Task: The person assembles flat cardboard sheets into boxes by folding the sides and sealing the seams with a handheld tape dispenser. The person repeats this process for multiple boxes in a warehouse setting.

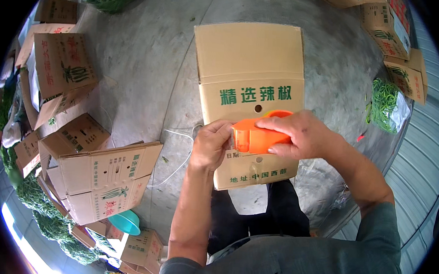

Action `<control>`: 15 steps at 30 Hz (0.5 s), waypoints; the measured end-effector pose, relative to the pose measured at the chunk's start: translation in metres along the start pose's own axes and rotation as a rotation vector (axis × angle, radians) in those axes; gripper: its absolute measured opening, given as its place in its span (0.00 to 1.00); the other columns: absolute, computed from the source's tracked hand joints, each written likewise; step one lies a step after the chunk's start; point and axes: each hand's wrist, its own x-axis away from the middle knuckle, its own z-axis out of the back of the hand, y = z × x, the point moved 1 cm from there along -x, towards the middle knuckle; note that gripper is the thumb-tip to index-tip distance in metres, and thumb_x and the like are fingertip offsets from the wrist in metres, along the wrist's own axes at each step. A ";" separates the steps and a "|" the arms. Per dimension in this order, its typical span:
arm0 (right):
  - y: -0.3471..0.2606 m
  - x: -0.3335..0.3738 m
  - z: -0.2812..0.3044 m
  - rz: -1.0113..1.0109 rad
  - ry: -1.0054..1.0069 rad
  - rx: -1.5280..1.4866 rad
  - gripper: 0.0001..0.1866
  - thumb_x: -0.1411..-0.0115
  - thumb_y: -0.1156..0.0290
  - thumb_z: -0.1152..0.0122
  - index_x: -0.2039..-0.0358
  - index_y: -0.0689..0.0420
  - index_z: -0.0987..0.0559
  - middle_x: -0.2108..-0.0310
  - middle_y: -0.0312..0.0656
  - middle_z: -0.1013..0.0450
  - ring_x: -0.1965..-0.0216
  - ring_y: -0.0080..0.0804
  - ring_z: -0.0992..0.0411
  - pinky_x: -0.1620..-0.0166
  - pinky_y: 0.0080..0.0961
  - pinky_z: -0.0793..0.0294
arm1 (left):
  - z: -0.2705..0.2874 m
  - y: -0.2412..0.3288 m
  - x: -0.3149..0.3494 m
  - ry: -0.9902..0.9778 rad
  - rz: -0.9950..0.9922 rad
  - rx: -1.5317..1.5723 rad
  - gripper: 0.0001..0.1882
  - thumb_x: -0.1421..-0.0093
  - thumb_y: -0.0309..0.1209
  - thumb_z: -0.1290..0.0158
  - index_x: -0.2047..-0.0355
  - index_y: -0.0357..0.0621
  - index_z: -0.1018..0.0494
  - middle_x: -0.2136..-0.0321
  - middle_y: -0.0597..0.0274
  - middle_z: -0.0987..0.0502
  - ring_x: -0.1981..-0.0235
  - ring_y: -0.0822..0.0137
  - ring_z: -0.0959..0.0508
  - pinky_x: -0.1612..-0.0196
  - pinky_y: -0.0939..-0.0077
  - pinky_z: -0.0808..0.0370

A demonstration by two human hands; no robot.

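Tape dispenser (254, 139), orange, one: above a brown cardboard box (249, 49) with green print, gripped in the right hand (301, 135), its fingers and thumb wrapped round the body. Left hand (212, 142): fingers curled at the dispenser's toothed end, though whether they pinch anything cannot be told. Also on the concrete floor (140, 43): a folded carton (103, 180) at left, a teal bowl (124, 223) beside it.

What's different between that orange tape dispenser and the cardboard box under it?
The tape dispenser is bright orange; the cardboard box is brown with green printing. The tape dispenser looks much smaller than the cardboard box. The tape dispenser has a toothed front end, while the cardboard box has long edges. Both are near the picture's middle.
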 end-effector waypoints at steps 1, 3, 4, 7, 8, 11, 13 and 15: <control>0.001 -0.013 -0.004 -0.002 -0.018 0.026 0.30 0.48 0.59 0.29 0.44 0.52 0.22 0.60 0.47 0.20 0.63 0.50 0.21 0.60 0.39 0.21 | -0.001 0.010 0.006 0.083 -0.026 -0.088 0.16 0.31 0.30 0.47 0.53 0.25 0.24 0.63 0.52 0.18 0.65 0.64 0.18 0.58 0.72 0.20; 0.004 -0.031 -0.013 0.015 0.024 0.012 0.29 0.47 0.59 0.31 0.44 0.52 0.23 0.61 0.47 0.19 0.63 0.50 0.21 0.60 0.39 0.21 | 0.005 0.027 0.003 0.250 -0.075 -0.376 0.13 0.31 0.28 0.48 0.56 0.26 0.24 0.71 0.57 0.19 0.74 0.68 0.21 0.67 0.76 0.22; 0.006 -0.040 -0.017 0.028 0.042 0.000 0.29 0.46 0.59 0.32 0.44 0.53 0.23 0.61 0.47 0.19 0.63 0.50 0.21 0.60 0.39 0.22 | 0.023 0.032 -0.008 0.303 -0.106 -0.279 0.12 0.32 0.28 0.47 0.59 0.28 0.22 0.73 0.59 0.21 0.75 0.71 0.23 0.70 0.77 0.25; 0.013 -0.078 -0.002 -0.109 -0.009 0.190 0.29 0.45 0.57 0.34 0.44 0.54 0.23 0.63 0.47 0.19 0.63 0.49 0.21 0.59 0.40 0.22 | 0.112 0.046 -0.075 0.490 -0.253 -0.111 0.09 0.35 0.27 0.48 0.64 0.33 0.21 0.78 0.63 0.23 0.80 0.72 0.26 0.75 0.77 0.29; 0.026 -0.093 -0.001 -0.217 -0.052 0.105 0.29 0.45 0.56 0.35 0.43 0.55 0.23 0.64 0.48 0.19 0.62 0.49 0.21 0.59 0.39 0.22 | 0.125 0.038 -0.109 0.549 -0.212 -0.289 0.11 0.34 0.30 0.49 0.63 0.34 0.21 0.76 0.59 0.22 0.78 0.67 0.24 0.72 0.71 0.27; 0.042 -0.139 -0.009 -0.376 -0.157 0.015 0.30 0.44 0.55 0.36 0.43 0.56 0.23 0.65 0.50 0.19 0.62 0.47 0.21 0.57 0.38 0.23 | 0.169 -0.010 -0.163 0.797 -0.187 -0.853 0.18 0.32 0.38 0.54 0.60 0.36 0.21 0.70 0.48 0.19 0.69 0.51 0.20 0.62 0.57 0.24; 0.049 -0.140 -0.011 -0.360 -0.194 0.154 0.30 0.44 0.55 0.37 0.44 0.57 0.23 0.66 0.50 0.19 0.62 0.46 0.20 0.57 0.38 0.24 | 0.161 -0.025 -0.174 0.868 -0.231 -1.033 0.22 0.30 0.43 0.58 0.58 0.37 0.21 0.65 0.42 0.19 0.62 0.43 0.19 0.56 0.51 0.25; 0.065 -0.118 -0.012 -0.394 -0.151 0.127 0.29 0.44 0.55 0.37 0.44 0.57 0.23 0.65 0.50 0.19 0.62 0.46 0.20 0.57 0.38 0.24 | 0.122 -0.005 -0.150 0.842 -0.335 -1.017 0.26 0.29 0.46 0.63 0.56 0.38 0.22 0.60 0.37 0.20 0.55 0.37 0.21 0.50 0.47 0.28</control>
